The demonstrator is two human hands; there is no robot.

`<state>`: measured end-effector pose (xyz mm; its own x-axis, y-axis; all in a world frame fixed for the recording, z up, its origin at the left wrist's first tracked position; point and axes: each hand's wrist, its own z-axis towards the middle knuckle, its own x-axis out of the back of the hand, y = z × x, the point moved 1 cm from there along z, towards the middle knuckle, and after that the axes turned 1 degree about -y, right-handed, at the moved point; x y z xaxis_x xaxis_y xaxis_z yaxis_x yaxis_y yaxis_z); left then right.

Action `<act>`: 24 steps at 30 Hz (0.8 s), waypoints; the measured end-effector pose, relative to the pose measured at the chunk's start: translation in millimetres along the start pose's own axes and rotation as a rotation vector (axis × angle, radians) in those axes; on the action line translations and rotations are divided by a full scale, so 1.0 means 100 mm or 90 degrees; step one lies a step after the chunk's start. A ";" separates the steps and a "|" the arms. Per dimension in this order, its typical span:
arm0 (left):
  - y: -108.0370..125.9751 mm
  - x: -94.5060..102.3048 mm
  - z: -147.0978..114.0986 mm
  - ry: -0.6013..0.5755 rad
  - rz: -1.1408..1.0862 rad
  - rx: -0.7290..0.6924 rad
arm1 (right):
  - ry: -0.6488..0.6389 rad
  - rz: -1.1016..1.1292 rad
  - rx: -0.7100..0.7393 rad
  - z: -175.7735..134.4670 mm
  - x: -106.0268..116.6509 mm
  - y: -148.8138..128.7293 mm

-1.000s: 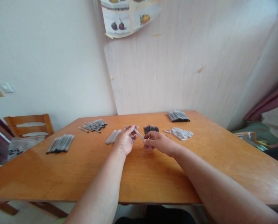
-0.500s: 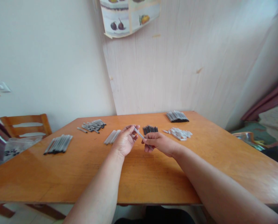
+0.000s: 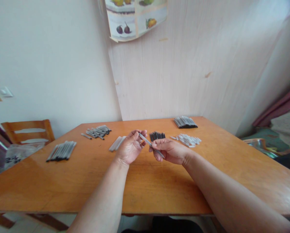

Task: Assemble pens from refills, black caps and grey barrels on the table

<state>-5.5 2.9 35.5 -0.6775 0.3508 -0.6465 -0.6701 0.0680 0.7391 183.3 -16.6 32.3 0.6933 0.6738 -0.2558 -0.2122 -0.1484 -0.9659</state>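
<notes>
A slim translucent pen slants between my two hands above the middle of the table. My left hand pinches its upper end, where a dark bit shows at the fingertips. Lower down the barrel, my right hand grips it between thumb and fingers, and its pointed lower end sticks out beneath them. Just behind my right hand lies a bunch of black thin rods, partly covered by it. Clear tubes lie beside my left hand. To the right is a heap of small whitish pieces.
Black-ended pens lie in a left row, a loose back-left pile and a stack at the back right. The wooden table meets a wall panel behind. A chair and a plastic bag are at left.
The pen's lower end now shows beneath my right fingers, and a dark bit shows at its upper end. My right hand has shifted slightly right; both hands still hold the pen.
</notes>
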 end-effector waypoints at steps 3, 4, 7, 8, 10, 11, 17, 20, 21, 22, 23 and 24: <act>0.02 -0.02 -0.01 -0.016 0.005 0.002 | -0.012 0.023 0.003 0.00 0.00 0.01; 0.02 -0.02 -0.01 -0.014 0.008 0.003 | -0.010 0.025 0.002 0.00 0.00 0.01; 0.01 -0.02 0.01 0.014 0.021 0.005 | 0.015 0.017 0.008 0.02 0.01 0.01; -0.01 -0.03 0.02 0.022 0.026 0.006 | 0.025 0.014 0.015 0.03 0.01 0.02; -0.05 -0.04 0.04 0.023 0.046 0.015 | 0.044 0.008 0.030 0.05 0.03 0.02; -0.07 -0.05 0.04 0.015 0.064 0.025 | 0.051 0.005 0.036 0.06 0.05 0.03; -0.18 -0.09 0.04 -0.017 0.193 0.046 | 0.080 -0.074 0.053 0.07 0.07 0.04; -0.16 -0.08 0.05 0.044 0.191 0.031 | 0.175 -0.149 0.051 0.06 0.15 0.00; -0.16 -0.08 0.05 0.068 0.183 0.028 | 0.228 -0.180 0.057 0.05 0.21 -0.02; -0.15 -0.07 0.06 0.091 0.174 0.026 | 0.290 -0.220 0.062 0.04 0.29 -0.04; -0.14 -0.07 0.06 0.109 0.166 0.025 | 0.361 -0.269 0.076 0.02 0.39 -0.07; -0.14 -0.06 0.07 0.122 0.161 0.026 | 0.427 -0.314 0.088 0.00 0.49 -0.09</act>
<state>10.2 6.1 30.5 -0.8683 0.1796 -0.4624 -0.4632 0.0399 0.8853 219.5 17.9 28.6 0.9814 0.0586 0.1829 0.1707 0.1695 -0.9706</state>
